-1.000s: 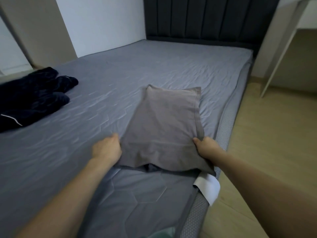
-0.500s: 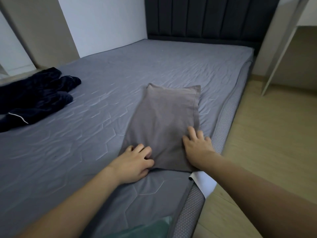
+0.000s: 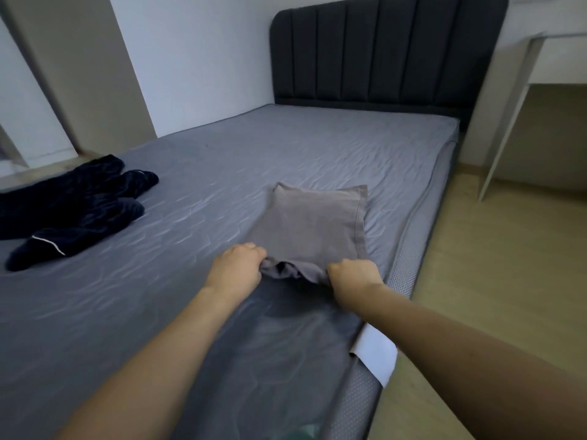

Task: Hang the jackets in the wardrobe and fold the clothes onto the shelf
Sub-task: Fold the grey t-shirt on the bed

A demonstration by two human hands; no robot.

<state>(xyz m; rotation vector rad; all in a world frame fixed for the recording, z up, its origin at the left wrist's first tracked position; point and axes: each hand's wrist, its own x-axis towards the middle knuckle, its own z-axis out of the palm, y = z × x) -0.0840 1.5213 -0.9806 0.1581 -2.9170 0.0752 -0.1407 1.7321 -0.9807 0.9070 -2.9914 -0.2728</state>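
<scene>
I grip the near edge of the grey garment (image 3: 309, 231) with both hands: my left hand (image 3: 236, 269) has its fingers (image 3: 254, 250) curled round the near left corner, and my right hand (image 3: 352, 277) is closed in a fist round the near right corner. The garment is a plain mid-grey cloth, folded into a long rectangle that runs away from me on the right part of the bed (image 3: 222, 192), close to the bed's right edge. Its far end lies flat on the mattress with a stitched hem along the far and right sides. The near end, between my hands, is bunched and lifted a little off the bed, and the layers gape there, showing a dark fold inside. The surface of the cloth is smooth, with only faint creases. On the far left of the bed lies a dark navy garment (image 3: 73, 211), crumpled, with a thin white line of piping near one end; it lies well apart from the grey one. The bed carries a blue-grey quilted cover. A dark padded headboard (image 3: 381, 49) stands at the far end. A white tag (image 3: 376, 354) hangs at the bed's right edge, just beside my right forearm. To the right is a pale wooden floor (image 3: 492, 281), and at the far right stands a white bench (image 3: 536, 52).
</scene>
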